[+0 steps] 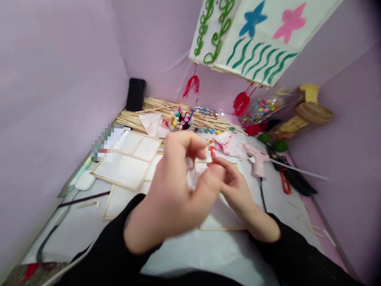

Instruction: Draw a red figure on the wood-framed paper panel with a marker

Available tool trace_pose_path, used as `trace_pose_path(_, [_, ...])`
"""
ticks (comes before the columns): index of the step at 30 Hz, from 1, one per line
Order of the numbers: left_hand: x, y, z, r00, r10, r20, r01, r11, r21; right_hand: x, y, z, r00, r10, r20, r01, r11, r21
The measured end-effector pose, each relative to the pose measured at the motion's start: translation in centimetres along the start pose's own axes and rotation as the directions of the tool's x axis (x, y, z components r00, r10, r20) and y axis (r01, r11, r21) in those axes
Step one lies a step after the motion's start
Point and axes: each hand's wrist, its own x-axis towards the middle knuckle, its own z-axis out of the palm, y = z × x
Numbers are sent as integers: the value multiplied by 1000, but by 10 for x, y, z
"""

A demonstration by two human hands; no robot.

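1. Above the white tabletop (180, 251), in the head view, both of the person's hands are raised close together, black sleeves (299, 251) reaching to the wrists.
2. The right hand (237, 186) pinches a small red piece (213, 154) between thumb and fingertips; this piece stands up at the fingertips, just beside the left hand.
3. The left hand (179, 188) is blurred, its fingers bent towards the thumb with a gap between; whether it grips anything, I cannot tell.
4. Beneath the hands lies a stick frame with a white panel (223, 221); to the left, a divided frame (127, 168) overlaps other frames.
5. Right of the hands rests a pink glue gun (257, 160), with a long pale stick (298, 169) behind it and a red-handled tool (285, 183) nearby.
6. Beyond the hands stand a cup of markers (181, 121), a spotted crumpled paper (231, 145) and a spread of thin sticks (157, 103); a black phone (136, 94) leans upright at their left end.
7. Overhead hangs a painted panel (259, 41) with red tassels (241, 104) below.
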Motion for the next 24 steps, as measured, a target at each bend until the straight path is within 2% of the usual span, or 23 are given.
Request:
trace_pose_path(1, [10,-14,12,999,-27,29,27,999,17,1,-1,-4,998,-11,-59,13,1000,25])
trace_pose_path(3, [26,-45,34,968,-183,170,179,983,36,4,-2,-13,985,-31,-168,47,995,87])
trace_pose_path(5, [33,-72,51,922,-333,198,340,940,-1,6,-1,-22,969,-53,-243,91,985,147])
trace_pose_path(7, [34,-91,62,887,-370,276,400,915,-59,8,0,-31,956,-71,-285,124,977,173])
trace_pose_path(9, [30,-102,67,859,-369,354,431,895,-114,9,2,-36,950,-83,-300,137,977,161])
trace_pose_path(13, [27,-103,73,835,-385,394,455,885,-100,8,0,-37,956,-103,-275,140,983,122])
trace_pose_path(20, [29,-94,75,895,-272,354,250,962,107,8,-15,-32,964,-88,-250,84,996,-28])
trace_pose_path(24, [28,-95,76,914,-216,344,175,973,149,8,-15,-30,969,-78,-235,68,996,-50])
